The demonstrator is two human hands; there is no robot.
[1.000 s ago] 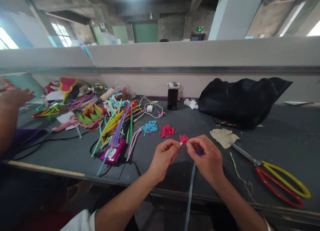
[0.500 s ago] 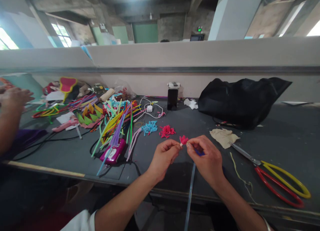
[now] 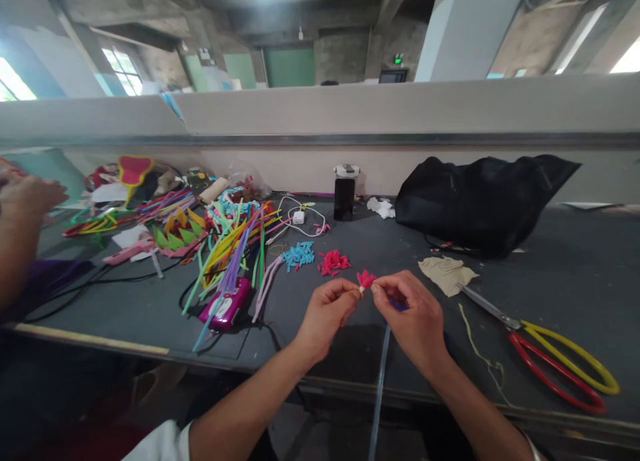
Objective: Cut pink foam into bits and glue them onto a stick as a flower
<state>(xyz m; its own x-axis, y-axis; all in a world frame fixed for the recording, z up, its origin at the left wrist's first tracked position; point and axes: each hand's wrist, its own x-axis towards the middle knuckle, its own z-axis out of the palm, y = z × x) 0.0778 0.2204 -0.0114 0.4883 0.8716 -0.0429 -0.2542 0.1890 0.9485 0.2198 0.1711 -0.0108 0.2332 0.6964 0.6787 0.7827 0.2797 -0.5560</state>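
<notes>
Between the thumb and forefinger of my left hand [image 3: 327,318] is the pale base of a small red flower [image 3: 365,279] made of short fuzzy pieces. The fingertips of my right hand [image 3: 413,314] pinch at the flower's right side. Part of a blue thing [image 3: 399,306] shows inside the curled right fingers; its kind is hidden. Below that hand a long, clear bluish rod [image 3: 380,394] slants down past the table edge. Just beyond the flower lie a pile of short red pieces [image 3: 334,262] and a pile of short blue pieces [image 3: 298,255].
Large scissors [image 3: 555,361] with red and yellow handles lie at right, their tip by a beige cloth [image 3: 447,274]. Behind stand a black bag [image 3: 480,204] and a phone [image 3: 344,199]. Leftward are colored pipe cleaners [image 3: 235,248], a purple device [image 3: 226,306] and another person's hand [image 3: 30,194].
Both hands keep the same pinch around the flower. The whole view has shifted very slightly; nothing else has visibly moved.
</notes>
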